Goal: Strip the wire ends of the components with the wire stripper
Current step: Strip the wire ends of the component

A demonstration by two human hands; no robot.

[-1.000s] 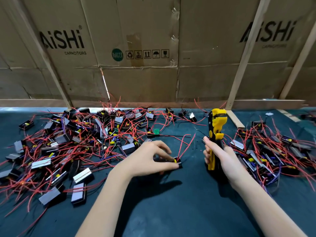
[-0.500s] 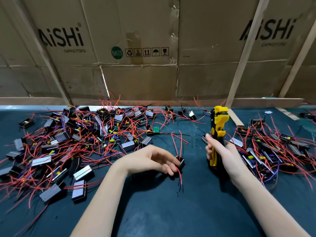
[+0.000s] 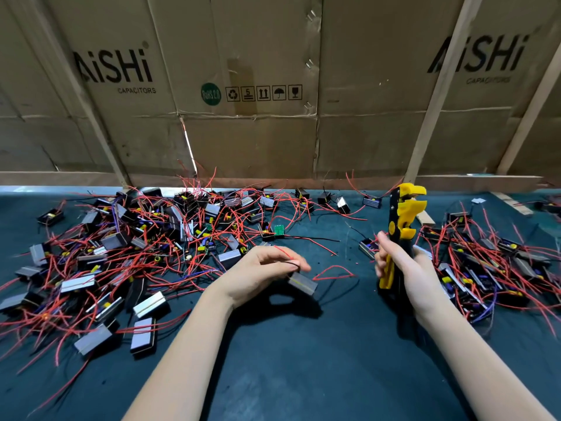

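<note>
Left hand (image 3: 258,273) pinching small black boxy component with grey face (image 3: 302,283) just above dark tabletop (image 3: 303,375), thin red wire (image 3: 332,272) flopping loose. Looks light, fiddly; grip body, probably. Right hand (image 3: 406,270) wrapped round yellow-black wire stripper (image 3: 400,226), upright.

Cardboard boxes (image 3: 252,71) behind dark green tabletop (image 3: 303,375); wooden slats (image 3: 440,86).

Cardboard boxes (image 3: 249,86) behind the bench read "AiSHi CAPACITORS" twice; a green "RoHS 2.0" sticker (image 3: 211,93) sits beside handling symbols (image 3: 263,93).
</note>
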